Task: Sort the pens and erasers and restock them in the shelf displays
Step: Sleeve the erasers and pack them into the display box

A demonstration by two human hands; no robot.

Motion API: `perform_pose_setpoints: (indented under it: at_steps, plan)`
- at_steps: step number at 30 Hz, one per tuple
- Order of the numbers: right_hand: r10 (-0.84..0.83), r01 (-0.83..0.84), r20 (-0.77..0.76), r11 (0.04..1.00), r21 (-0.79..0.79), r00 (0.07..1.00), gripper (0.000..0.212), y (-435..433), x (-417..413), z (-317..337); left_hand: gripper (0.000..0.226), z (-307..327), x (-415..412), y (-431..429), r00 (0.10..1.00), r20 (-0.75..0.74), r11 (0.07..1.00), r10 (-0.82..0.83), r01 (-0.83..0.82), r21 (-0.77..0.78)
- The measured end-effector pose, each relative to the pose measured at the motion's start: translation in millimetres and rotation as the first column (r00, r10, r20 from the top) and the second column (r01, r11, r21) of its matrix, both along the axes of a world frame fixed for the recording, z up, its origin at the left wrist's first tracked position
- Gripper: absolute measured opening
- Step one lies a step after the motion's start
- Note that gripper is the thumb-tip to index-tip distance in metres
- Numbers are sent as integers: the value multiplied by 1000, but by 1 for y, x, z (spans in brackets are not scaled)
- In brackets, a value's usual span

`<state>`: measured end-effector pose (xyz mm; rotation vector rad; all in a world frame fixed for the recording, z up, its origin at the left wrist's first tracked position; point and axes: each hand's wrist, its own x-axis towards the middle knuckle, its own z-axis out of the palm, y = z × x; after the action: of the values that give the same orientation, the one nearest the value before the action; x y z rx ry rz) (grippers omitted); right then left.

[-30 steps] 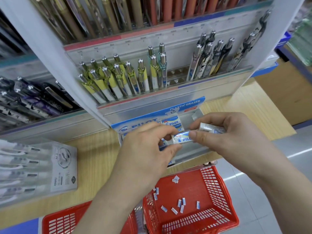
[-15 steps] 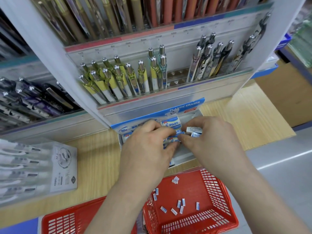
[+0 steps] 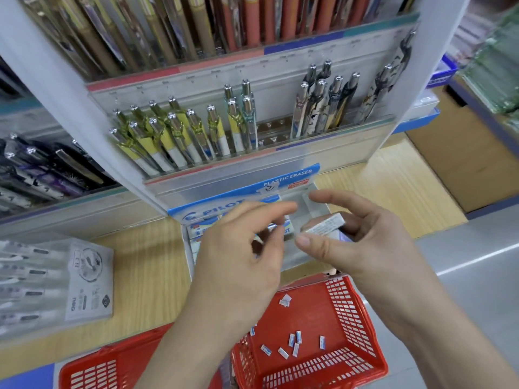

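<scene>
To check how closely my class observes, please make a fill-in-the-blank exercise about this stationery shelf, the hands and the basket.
1. The loose erasers lie in a basket coloured ___.
2. The blue label on the display box reads PLASTIC ___.
3. The wrapped eraser is held by the person's ___ hand.

Missing words: red; ERASER; right.
</scene>
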<state>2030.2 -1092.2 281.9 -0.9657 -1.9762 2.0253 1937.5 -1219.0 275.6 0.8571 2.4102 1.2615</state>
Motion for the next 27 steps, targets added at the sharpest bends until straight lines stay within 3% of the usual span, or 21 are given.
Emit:
perform_pose_setpoints:
  at_steps: [2, 5, 9, 12, 16, 19, 22, 24, 27]
  plan:
    - [4, -4, -20, 1000, 7, 1000, 54, 0, 2, 3, 27, 11, 9, 1, 989, 126, 994, -72, 60, 92]
    - [54, -54, 4, 985, 162, 999, 51, -1, 6, 7, 30, 12, 15, 5, 984, 135, 990, -117, 105, 91]
    - [146, -155, 52, 916, 371, 988, 42, -3, 8, 11, 31, 12, 18, 6, 954, 291, 981, -66, 9, 193]
    - [151, -158, 48, 915, 371, 987, 23, 2, 11, 13, 28, 13, 18, 3, 880, 472, 949, -60, -95, 299]
    - [116, -116, 11, 966, 233, 993, 24, 7, 13, 13, 21, 11, 17, -4, 841, 540, 944, -36, -149, 294]
    - [23, -19, -54, 997, 74, 998, 30, 5, 13, 10, 18, 6, 15, -7, 893, 449, 970, 3, -112, 216]
    - [-98, 74, -127, 980, -185, 987, 37, 2, 14, 4, 14, 4, 12, -8, 920, 390, 978, 44, -120, 172]
    - [-106, 50, -162, 948, -315, 981, 43, 0, 13, 0, 13, 6, 13, -6, 898, 439, 975, 30, -123, 186]
    - [-67, -18, -202, 920, -392, 977, 42, -4, 10, 1, 27, 11, 17, -1, 830, 558, 973, 11, -137, 185]
